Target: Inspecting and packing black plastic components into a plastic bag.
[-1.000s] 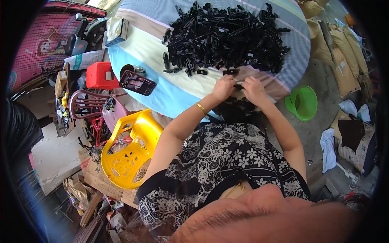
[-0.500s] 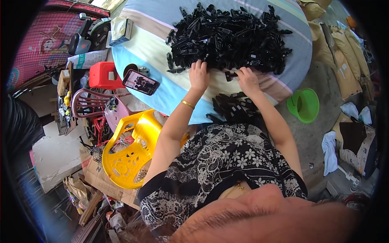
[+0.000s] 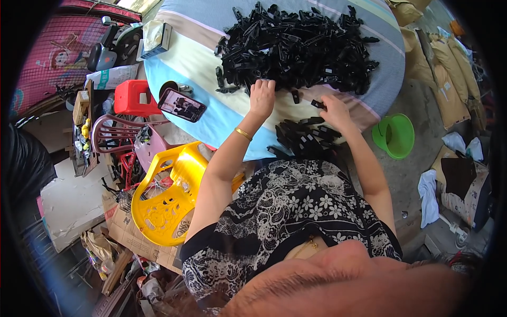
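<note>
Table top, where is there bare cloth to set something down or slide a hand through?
The widest bare stretch of the table lies between the small box and the pile of black plastic parts. A narrower strip runs between the phone and the left hand. Between the left hand and the right hand loose parts crowd the cloth.
</note>
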Tool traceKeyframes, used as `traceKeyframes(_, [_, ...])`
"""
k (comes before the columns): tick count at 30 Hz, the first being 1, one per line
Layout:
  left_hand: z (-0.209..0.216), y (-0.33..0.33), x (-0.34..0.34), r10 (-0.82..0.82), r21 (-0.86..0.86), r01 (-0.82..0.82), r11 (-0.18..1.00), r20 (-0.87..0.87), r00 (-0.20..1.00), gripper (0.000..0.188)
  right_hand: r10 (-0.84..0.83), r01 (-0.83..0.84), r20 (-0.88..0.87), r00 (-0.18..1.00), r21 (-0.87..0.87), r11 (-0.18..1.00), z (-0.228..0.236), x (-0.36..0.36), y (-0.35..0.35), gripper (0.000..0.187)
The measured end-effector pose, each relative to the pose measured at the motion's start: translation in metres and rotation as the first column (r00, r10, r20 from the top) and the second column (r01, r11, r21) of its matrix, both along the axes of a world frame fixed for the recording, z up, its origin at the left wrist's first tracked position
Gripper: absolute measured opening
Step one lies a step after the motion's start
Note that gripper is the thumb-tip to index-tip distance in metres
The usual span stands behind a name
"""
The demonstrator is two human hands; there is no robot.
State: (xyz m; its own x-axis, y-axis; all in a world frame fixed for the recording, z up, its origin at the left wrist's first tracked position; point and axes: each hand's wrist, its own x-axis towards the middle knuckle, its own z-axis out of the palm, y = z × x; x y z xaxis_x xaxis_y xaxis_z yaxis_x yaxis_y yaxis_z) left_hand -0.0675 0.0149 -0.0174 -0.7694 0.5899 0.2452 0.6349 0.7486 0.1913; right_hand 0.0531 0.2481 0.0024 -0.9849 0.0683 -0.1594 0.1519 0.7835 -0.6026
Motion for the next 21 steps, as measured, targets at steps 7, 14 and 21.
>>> traceKeyframes(7, [0.012,0.013,0.027,-0.285,0.481,-0.336,0.810,0.823,0.491,0.025,-0.024,0.026,-0.340,0.940,0.003,1.000,-0.007,0.009,-0.012,0.025])
traceKeyframes(14, [0.004,0.031,0.035,-0.224,0.214,-0.392,0.895,0.974,0.021,0.028,0.004,-0.037,-0.237,0.972,-0.133,0.990,-0.001,0.011,-0.011,0.026])
traceKeyframes(21, [0.015,0.037,0.035,-0.556,0.340,-0.529,0.777,0.764,-0.327,0.046,-0.241,0.165,-0.169,0.956,-0.372,0.913,0.005,0.008,-0.023,0.021])
